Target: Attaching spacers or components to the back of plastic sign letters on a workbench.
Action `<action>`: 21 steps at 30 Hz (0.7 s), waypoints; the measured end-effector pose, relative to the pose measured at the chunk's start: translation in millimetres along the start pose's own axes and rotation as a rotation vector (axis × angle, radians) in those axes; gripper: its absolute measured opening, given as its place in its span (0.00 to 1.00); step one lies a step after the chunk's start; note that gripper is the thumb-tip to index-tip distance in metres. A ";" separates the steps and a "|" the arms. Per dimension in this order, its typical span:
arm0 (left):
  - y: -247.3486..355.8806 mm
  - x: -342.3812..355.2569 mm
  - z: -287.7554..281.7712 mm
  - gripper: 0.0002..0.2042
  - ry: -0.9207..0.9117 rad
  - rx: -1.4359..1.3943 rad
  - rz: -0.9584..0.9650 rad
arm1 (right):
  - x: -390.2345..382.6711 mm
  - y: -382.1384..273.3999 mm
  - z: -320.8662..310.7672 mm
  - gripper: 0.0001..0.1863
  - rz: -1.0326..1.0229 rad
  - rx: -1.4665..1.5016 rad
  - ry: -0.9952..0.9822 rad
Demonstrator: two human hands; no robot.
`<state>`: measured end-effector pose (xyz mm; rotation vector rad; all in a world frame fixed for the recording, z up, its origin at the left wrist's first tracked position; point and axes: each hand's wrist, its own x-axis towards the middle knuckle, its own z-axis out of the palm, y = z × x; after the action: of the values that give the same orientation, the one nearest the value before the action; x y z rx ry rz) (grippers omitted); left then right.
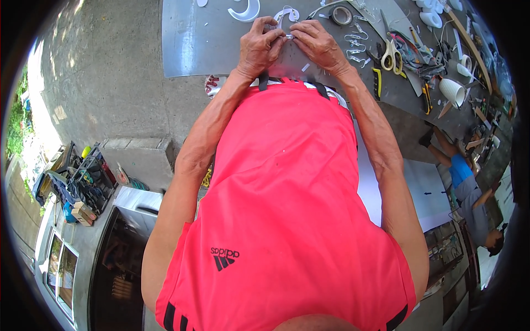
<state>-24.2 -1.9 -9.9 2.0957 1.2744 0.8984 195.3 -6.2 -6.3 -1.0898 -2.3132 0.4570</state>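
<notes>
Both of my hands meet over the metal-topped table, fingertips pinched close together. My left hand (pixel 260 48) is closed on one end of a small whitish module (pixel 289 36), which looks like an LED module. The other end is pinched by my right hand (pixel 320 47); the fingers cover most of the piece. Just beyond the fingertips lies a white curved, letter-like shape (pixel 293 15) with thin wire looping over it. A larger white crescent piece (pixel 247 12) lies past my left hand. Right of my right hand is a zigzag chain of similar small modules (pixel 356 43).
On the table's right are a tape roll (pixel 341 15), cream-handled scissors (pixel 391 58), a yellow-and-black cutter (pixel 377 83), pliers (pixel 427 99) and a white ribbed cup-shaped piece (pixel 451 91). The sheet-metal edge (pixel 190 75) runs close before my body. Another person (pixel 469 187) is off to the right.
</notes>
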 end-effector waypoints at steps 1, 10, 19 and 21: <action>0.5 0.0 0.1 0.07 0.003 0.000 -0.001 | -0.1 0.2 0.2 0.13 0.003 0.017 0.006; 0.8 0.6 0.4 0.06 0.015 0.003 0.003 | -0.3 0.3 0.1 0.14 -0.039 -0.027 -0.020; 1.7 1.5 1.7 0.06 0.029 0.005 -0.021 | 4.0 -1.6 2.0 0.13 -0.046 -0.069 0.021; 0.0 1.1 2.7 0.06 0.036 0.001 -0.026 | 3.5 0.5 0.8 0.13 -0.050 -0.051 0.020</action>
<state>-21.8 -1.2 -11.4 2.0677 1.3177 0.9289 193.3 -3.3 -6.1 -1.0526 -2.3412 0.3679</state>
